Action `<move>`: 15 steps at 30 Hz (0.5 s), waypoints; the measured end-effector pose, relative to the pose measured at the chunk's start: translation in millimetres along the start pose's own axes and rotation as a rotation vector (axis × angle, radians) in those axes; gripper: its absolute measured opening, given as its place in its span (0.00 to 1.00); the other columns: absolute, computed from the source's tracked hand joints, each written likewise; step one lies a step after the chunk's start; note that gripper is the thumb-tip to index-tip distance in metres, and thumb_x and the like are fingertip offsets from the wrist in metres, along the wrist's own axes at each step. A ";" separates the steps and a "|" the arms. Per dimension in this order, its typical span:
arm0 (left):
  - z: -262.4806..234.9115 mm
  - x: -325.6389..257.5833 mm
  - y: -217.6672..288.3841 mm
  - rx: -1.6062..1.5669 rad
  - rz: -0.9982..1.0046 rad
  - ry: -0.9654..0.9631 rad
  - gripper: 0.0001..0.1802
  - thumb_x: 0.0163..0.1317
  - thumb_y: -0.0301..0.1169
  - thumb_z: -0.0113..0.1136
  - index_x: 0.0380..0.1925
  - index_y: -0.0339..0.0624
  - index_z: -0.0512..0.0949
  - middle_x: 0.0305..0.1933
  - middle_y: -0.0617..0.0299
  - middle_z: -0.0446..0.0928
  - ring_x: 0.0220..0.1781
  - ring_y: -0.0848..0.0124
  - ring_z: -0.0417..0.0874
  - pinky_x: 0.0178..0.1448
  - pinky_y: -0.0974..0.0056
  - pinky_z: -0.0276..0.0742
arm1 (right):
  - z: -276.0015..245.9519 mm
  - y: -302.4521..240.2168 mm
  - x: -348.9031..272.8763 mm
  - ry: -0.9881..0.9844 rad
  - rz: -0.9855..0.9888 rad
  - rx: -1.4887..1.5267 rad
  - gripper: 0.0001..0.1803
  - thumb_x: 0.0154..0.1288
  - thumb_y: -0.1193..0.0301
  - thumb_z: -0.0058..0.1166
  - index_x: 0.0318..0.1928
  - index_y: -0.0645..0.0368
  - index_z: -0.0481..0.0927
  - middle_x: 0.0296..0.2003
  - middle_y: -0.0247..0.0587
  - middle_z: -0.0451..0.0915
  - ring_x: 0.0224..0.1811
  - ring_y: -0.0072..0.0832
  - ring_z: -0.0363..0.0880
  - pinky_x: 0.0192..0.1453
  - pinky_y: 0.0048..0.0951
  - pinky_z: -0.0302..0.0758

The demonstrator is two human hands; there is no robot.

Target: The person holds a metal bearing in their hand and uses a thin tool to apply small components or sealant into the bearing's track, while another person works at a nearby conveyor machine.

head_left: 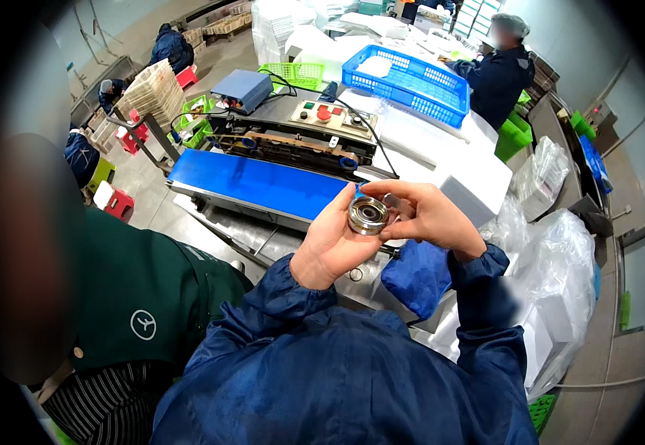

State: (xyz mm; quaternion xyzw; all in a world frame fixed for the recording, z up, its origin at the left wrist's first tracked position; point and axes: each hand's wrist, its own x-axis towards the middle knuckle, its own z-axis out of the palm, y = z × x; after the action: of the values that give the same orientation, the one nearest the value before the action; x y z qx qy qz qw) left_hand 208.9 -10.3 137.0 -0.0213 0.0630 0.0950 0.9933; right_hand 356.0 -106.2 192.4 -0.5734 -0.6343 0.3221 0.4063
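Observation:
A shiny round metal part (pixel 367 216), ringed like a bearing with a dark centre, lies in my left hand (pixel 330 245). My left thumb and fingers are closed around its edge. From the right, my right hand (pixel 437 215) reaches to the same part, fingers bent in a pinch at its rim. Between those fingers shows a small greyish piece (pixel 399 204), too small to name. Just beyond my hands is a sealing machine with a blue conveyor belt (pixel 255 182). Below them, a small dark ring (pixel 356 274) lies on the metal surface.
A control panel (pixel 330 116) with buttons and a blue-grey box (pixel 242 90) stand behind the belt. A blue crate (pixel 411 85) and white foam boxes (pixel 478 178) fill the far right. Close on my left stands a person in green (pixel 129 297). Clear plastic bags (pixel 552 274) bulge at right.

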 end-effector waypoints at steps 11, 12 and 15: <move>5.2 -4.9 -5.6 0.051 -0.030 -0.065 0.28 0.73 0.48 0.27 0.53 0.34 0.64 0.55 0.48 0.70 0.59 0.57 0.72 0.63 0.51 0.68 | 2.4 -17.7 -2.9 -0.064 0.103 0.026 0.33 0.46 0.79 0.66 0.57 0.57 0.74 0.19 0.23 0.68 0.19 0.10 0.60 0.22 0.18 0.58; 8.4 -5.0 -5.9 0.051 -0.031 -0.069 0.28 0.73 0.48 0.27 0.53 0.34 0.64 0.55 0.48 0.70 0.59 0.57 0.72 0.63 0.51 0.68 | 1.7 -18.6 -1.8 -0.052 0.149 0.054 0.33 0.46 0.79 0.66 0.57 0.57 0.74 0.19 0.23 0.67 0.19 0.10 0.60 0.22 0.18 0.57; 6.9 -2.6 0.2 -0.064 -0.069 -0.115 0.27 0.73 0.47 0.31 0.55 0.34 0.65 0.58 0.47 0.69 0.61 0.53 0.70 0.67 0.49 0.62 | -2.7 -17.3 2.8 -0.065 0.133 0.126 0.32 0.48 0.80 0.65 0.58 0.61 0.72 0.33 0.31 0.76 0.33 0.14 0.71 0.36 0.19 0.70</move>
State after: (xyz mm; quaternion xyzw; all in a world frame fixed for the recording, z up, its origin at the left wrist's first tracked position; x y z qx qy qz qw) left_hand 207.1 -10.2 144.2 -0.0496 0.0019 0.0635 0.9967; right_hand 350.3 -105.9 209.1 -0.5768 -0.5861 0.4060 0.3987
